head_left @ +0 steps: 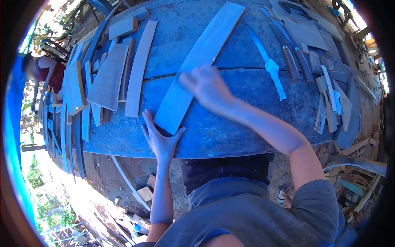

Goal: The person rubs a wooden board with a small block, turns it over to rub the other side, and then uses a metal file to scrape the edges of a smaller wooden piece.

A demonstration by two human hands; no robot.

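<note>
A: Which way does the wide board (197,51) lie from your left hand (163,143)?

B: It runs away from you and to your right across the table (242,144), its near end just short of the near edge, its far end reaching toward the far edge.

A: And which of your hands is nearer that near end?

B: Your left, clearly. Its fingers are spread, with the thumb by the right corner and the others by the left corner, so the palm faces the end like a stop. It looks to be touching, not wrapped around.

A: Where does that put your right hand (209,85)?

B: Over the middle of the board, with your forearm coming in from the right, across the long axis rather than along it. Those fingers look loosely curled, but they're blurred; I can't tell whether they pinch anything or touch the face.

A: So what should you read first?

B: That slant. By my judgement, any push along the wood has to follow it, and the line passes from your left palm under your right hand. Square to the near edge would be off-line. The narrow plank (141,70) sits apart to the left, the cloth-wrapped tool (271,70) apart to the right.
</note>
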